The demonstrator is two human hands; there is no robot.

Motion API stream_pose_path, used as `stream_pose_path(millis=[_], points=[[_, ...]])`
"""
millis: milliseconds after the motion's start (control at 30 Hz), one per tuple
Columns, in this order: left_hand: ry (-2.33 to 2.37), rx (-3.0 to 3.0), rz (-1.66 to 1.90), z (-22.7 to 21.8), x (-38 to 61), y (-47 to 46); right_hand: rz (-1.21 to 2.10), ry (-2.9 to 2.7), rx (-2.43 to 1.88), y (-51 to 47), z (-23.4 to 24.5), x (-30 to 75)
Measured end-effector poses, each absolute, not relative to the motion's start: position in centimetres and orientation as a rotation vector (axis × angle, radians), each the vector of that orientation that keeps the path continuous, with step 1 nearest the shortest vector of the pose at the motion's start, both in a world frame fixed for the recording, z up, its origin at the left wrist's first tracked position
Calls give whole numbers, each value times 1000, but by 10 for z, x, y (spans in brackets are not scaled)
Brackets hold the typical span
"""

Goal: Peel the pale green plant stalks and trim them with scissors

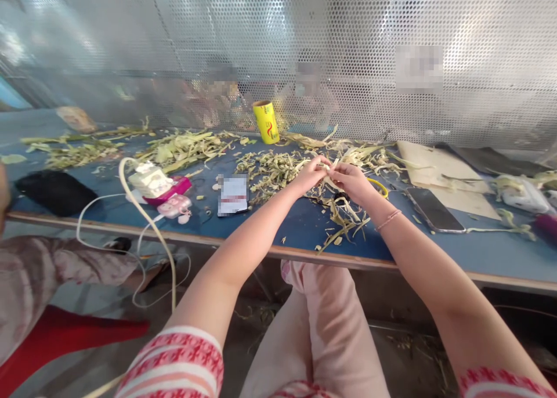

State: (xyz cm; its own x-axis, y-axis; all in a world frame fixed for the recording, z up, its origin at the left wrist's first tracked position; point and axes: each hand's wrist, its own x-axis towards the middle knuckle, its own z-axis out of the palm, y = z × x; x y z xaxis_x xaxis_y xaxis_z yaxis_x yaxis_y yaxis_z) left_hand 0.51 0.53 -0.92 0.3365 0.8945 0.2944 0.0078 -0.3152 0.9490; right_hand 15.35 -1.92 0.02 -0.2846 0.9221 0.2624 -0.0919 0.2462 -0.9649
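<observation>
The blue desk (270, 241) stretches to both sides of a yellow tube (266, 122) standing on end. A heap of plant scraps (272, 174) spreads on the tube's near side and to its right. Over these scraps, right of the tube, the left hand (310, 174) and right hand (353, 184) meet. A dark phone (435, 210) lies farther right of the tube. A pale plant strip (323, 165) sits between the fingertips, pinched by both hands' fingers, partly hidden.
</observation>
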Motion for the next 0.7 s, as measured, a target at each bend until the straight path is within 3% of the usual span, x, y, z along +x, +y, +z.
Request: stream_pose_path(millis=[700], points=[[864, 1233, 1221, -12, 13, 16, 1188, -1268, -925, -18, 2, 158]])
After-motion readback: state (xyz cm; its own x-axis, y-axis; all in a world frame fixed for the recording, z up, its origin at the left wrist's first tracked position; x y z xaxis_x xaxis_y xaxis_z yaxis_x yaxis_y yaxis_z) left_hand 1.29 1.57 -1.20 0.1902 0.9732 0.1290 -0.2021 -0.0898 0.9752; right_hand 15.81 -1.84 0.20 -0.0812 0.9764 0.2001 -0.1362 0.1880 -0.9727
